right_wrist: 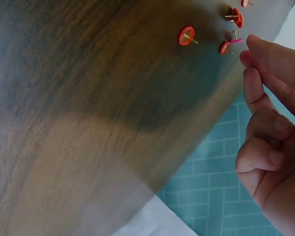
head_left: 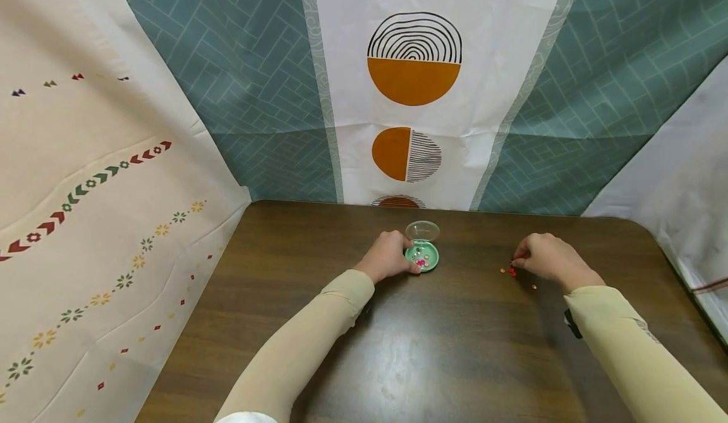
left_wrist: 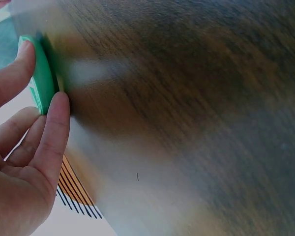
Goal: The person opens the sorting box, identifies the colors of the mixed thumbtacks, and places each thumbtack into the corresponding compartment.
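My left hand (head_left: 389, 257) grips the rim of a small round green case (head_left: 430, 259), thumb at the near side and fingers at the far side. Its clear lid (head_left: 423, 230) stands open at the back, and several red, pink and orange thumbtacks (head_left: 421, 263) lie inside. In the left wrist view the green case (left_wrist: 44, 81) is seen edge-on. To the right, my right hand (head_left: 547, 257) reaches down over loose thumbtacks (head_left: 513, 272). In the right wrist view its bent fingertips (right_wrist: 253, 42) are close beside a pink thumbtack (right_wrist: 237, 41); nothing shows between them.
An orange-red thumbtack (right_wrist: 186, 36) lies apart from the others, pin upward. Another loose tack (head_left: 534, 286) is below my right hand. The brown wooden table (head_left: 432, 347) ends at the back against hanging patterned cloth (head_left: 273, 94), with more cloth at both sides.
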Demonstrator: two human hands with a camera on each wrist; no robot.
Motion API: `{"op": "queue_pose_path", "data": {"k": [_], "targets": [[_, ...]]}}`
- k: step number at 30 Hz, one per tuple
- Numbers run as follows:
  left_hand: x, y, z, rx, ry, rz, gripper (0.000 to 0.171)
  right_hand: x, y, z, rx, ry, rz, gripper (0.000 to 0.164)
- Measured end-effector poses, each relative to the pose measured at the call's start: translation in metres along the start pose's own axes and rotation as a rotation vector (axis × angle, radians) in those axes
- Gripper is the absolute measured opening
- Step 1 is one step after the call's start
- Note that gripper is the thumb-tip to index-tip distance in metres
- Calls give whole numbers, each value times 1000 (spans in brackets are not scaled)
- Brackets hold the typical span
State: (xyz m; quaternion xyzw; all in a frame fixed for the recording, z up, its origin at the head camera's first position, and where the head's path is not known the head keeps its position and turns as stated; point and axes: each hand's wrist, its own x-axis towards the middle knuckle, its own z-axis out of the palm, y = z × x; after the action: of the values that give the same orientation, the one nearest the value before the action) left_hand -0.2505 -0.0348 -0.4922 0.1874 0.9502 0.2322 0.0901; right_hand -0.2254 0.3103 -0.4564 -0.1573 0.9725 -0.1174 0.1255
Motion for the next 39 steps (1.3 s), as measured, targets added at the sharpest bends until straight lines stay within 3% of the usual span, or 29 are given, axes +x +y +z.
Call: {"op": "queue_pose_path", "data": {"k": [29,32,39], "targets": [[1,1,0,-27,-10,8,63,5,6,4,-22,-2,36,8],[1,1,0,-29,-8,7,63,4,10,-2,19,24,41,10],[2,-4,1,-33,8,12,61,6,13,-14,142,176,6,21]]}}
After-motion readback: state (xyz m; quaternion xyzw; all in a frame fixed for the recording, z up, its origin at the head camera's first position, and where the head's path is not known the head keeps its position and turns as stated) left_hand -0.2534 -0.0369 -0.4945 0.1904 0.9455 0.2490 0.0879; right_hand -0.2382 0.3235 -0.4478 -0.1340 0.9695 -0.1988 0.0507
